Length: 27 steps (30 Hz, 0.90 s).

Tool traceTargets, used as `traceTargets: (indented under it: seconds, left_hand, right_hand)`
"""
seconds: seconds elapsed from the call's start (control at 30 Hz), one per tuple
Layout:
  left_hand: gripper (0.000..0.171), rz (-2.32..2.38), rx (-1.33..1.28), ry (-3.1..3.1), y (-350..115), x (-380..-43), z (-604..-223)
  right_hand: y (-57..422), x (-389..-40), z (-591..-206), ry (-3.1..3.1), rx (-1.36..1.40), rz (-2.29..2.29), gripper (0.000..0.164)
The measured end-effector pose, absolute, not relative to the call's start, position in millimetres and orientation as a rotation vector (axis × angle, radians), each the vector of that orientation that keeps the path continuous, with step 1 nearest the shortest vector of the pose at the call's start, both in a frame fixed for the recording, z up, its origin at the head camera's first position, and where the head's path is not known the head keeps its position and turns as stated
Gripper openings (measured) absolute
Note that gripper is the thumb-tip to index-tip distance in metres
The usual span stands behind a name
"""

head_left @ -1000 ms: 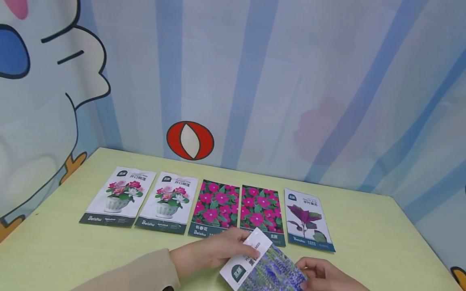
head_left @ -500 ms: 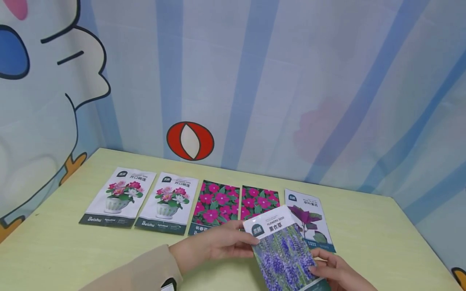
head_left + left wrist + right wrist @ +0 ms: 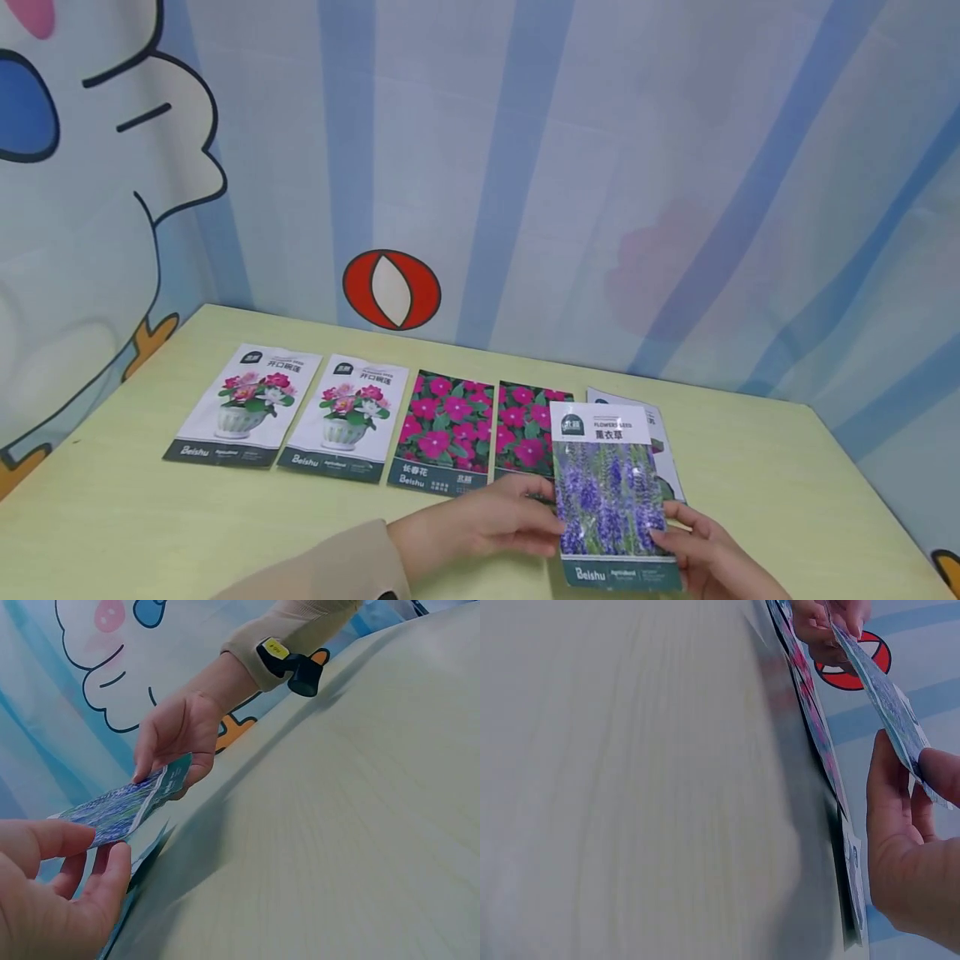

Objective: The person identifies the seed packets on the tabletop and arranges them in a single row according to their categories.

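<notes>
A lavender seed packet [image 3: 609, 492], white at the top with a dark green bottom band, is held upright-facing above the table by both hands. My left hand [image 3: 506, 521] pinches its left edge, thumb on the printed face and fingers behind, as the left wrist view shows. On the opposite edge my right hand [image 3: 712, 554] grips low, with the thumb [image 3: 939, 771] over the front. The packet overlaps a purple-leaf seed packet [image 3: 671, 467] and part of a pink-flower packet [image 3: 525, 417] in the head view, hiding much of both.
Farther left in the row on the pale yellow table [image 3: 225, 525] lie another pink-flower packet [image 3: 442, 425] and two white packets picturing potted flowers, the nearer one [image 3: 345, 417] and the leftmost one [image 3: 243, 404]. A striped cartoon backdrop [image 3: 570, 183] rises behind the table.
The lavender packet has turned from a slant to nearly straight and moved right, both hands going with it. It now covers most of the purple-leaf packet. The row has stayed put.
</notes>
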State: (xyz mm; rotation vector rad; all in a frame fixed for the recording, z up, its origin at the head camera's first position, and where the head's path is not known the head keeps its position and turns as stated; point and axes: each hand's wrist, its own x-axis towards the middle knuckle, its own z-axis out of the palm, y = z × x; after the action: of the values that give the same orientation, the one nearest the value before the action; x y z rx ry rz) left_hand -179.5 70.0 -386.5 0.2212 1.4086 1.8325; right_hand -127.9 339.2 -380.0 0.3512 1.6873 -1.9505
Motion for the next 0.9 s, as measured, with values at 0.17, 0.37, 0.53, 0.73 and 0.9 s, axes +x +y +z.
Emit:
traceTargets:
  seconds: [0.17, 0.37, 0.53, 0.73, 0.9]
  left_hand:
    - [0.022, 1.829, 0.208, 1.441, 77.1, -177.2, -387.8]
    - [0.027, 1.847, 0.154, 1.477, 84.4, -178.8, -388.2]
    - [0.033, 1.882, 0.116, 1.498, 92.5, -181.4, -388.0]
    - [0.029, 1.898, 0.088, 1.506, 105.6, -186.8, -388.2]
    - [0.028, 1.924, 0.082, 1.553, 118.7, -191.5, -384.9]
  right_hand:
    - [340.9, -129.6, -382.0, 1.715, 0.363, -1.923, 0.016]
    - [357.9, -135.3, -379.7, 1.69, 0.336, -1.909, 0.029]
    - [378.7, -140.9, -377.3, 1.588, 0.114, -1.923, 0.018]
    - [389.2, -147.8, -377.1, 1.471, -0.119, -1.977, 0.031]
    - [398.6, -152.7, -375.6, 1.556, -0.104, -1.978, 0.032]
